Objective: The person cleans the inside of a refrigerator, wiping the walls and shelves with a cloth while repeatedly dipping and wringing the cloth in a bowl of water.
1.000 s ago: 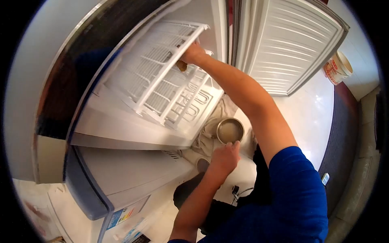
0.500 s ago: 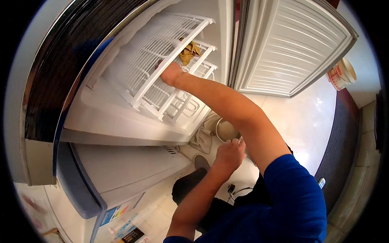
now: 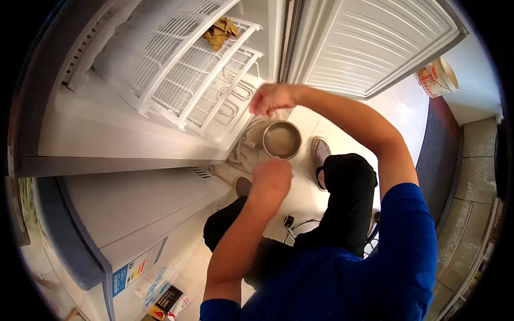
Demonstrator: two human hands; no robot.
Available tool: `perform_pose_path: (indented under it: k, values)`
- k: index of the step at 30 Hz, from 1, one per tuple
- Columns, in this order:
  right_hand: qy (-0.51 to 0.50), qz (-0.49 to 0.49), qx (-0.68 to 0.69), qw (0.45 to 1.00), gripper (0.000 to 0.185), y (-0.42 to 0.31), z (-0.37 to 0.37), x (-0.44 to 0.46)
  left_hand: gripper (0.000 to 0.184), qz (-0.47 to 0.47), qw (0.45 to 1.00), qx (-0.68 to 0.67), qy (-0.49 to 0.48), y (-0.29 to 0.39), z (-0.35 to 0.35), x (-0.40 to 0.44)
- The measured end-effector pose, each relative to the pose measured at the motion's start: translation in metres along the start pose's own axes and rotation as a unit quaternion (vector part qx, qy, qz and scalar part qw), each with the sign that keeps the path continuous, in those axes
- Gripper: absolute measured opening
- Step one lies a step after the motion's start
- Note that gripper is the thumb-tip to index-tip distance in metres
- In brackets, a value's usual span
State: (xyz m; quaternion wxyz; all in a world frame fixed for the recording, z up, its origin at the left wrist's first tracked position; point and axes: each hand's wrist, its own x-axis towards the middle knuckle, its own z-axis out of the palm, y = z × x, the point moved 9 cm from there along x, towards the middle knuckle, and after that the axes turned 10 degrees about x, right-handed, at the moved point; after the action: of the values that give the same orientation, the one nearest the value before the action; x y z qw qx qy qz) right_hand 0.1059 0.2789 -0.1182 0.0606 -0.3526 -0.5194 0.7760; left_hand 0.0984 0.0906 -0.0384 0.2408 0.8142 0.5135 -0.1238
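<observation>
Seen from above, two bare hands over a round metal bowl (image 3: 282,140) beside an open freezer (image 3: 101,134).
From left to right: crumpled, mustard-brown cloth (image 3: 220,34) on a white wire shelf (image 3: 187,77), far and left of both hands; left hand (image 3: 271,182) curled like a fist at the bowl's near side, any pinch impossible to tell; right hand (image 3: 272,100) blurred, fingers bent, over the far side, contents unclear; between them, the bowl, shiny-rimmed, dull beige-grey inside, on the floor.
</observation>
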Motion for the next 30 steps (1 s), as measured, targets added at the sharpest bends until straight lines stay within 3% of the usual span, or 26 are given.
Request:
perform_pose_path:
  k: [1, 3, 5, 7, 9, 13, 14, 16, 17, 19, 20, 22, 24, 26, 30]
  values:
    - [0.008, -0.003, -0.146, 0.989, 0.010, 0.056, -0.024, 0.017, 0.028, -0.019, 1.000, 0.005, -0.004, -0.005, -0.001, 0.000]
    - [0.054, 0.093, -0.277, 0.955, 0.012, 0.147, -0.064, 0.052, 0.028, -0.008, 1.000, 0.022, 0.019, -0.001, -0.007, 0.005]
    - [0.032, 0.141, -0.362, 0.921, 0.014, 0.229, -0.077, 0.079, 0.028, -0.005, 0.999, 0.035, 0.039, 0.004, -0.007, 0.005]
    - [0.022, 0.096, -0.409, 0.907, 0.013, 0.233, -0.079, 0.072, 0.028, 0.026, 0.997, 0.025, 0.061, 0.013, -0.009, 0.007]
    - [0.063, 0.103, -0.358, 0.926, 0.013, 0.172, -0.068, 0.043, 0.028, 0.018, 0.997, 0.028, 0.072, 0.013, -0.015, 0.005]
    - [-0.121, 0.095, -0.389, 0.908, 0.022, 0.053, -0.013, 0.004, 0.028, 0.022, 0.997, 0.020, 0.072, 0.011, -0.008, 0.006]
    - [-0.064, 0.062, -0.218, 0.972, 0.025, -0.007, 0.003, -0.022, 0.028, 0.022, 0.996, 0.026, 0.081, 0.011, -0.011, 0.008]
    - [-0.130, -0.081, 0.004, 0.988, 0.020, -0.101, 0.025, -0.037, 0.029, 0.026, 0.995, 0.027, 0.088, 0.015, -0.009, 0.013]
    - [-0.114, -0.158, 0.142, 0.971, 0.020, -0.144, 0.024, -0.043, 0.029, 0.029, 0.995, 0.028, 0.091, 0.017, -0.008, 0.015]
    - [-0.063, -0.244, 0.438, 0.863, 0.023, -0.188, 0.005, -0.018, 0.029, 0.042, 0.995, 0.028, 0.091, 0.019, -0.007, 0.016]
    - [-0.064, -0.247, 0.427, 0.868, 0.023, -0.201, 0.009, -0.003, 0.030, 0.057, 0.995, 0.026, 0.080, 0.021, -0.005, 0.017]
    - [0.064, -0.270, 0.588, 0.760, 0.031, -0.205, -0.014, 0.032, 0.029, 0.054, 0.994, 0.025, 0.094, 0.023, -0.006, 0.020]
    - [0.002, -0.307, 0.681, 0.664, 0.036, -0.219, -0.012, 0.063, 0.028, 0.048, 0.993, 0.029, 0.102, 0.020, -0.007, 0.020]
    - [0.027, -0.379, 0.647, 0.662, 0.037, -0.243, -0.011, 0.053, 0.026, 0.054, 0.989, 0.011, 0.137, 0.021, -0.010, 0.018]
    - [0.026, -0.393, 0.630, 0.669, 0.041, -0.244, -0.024, 0.061, 0.028, 0.050, 0.985, -0.018, 0.163, 0.010, -0.004, 0.017]
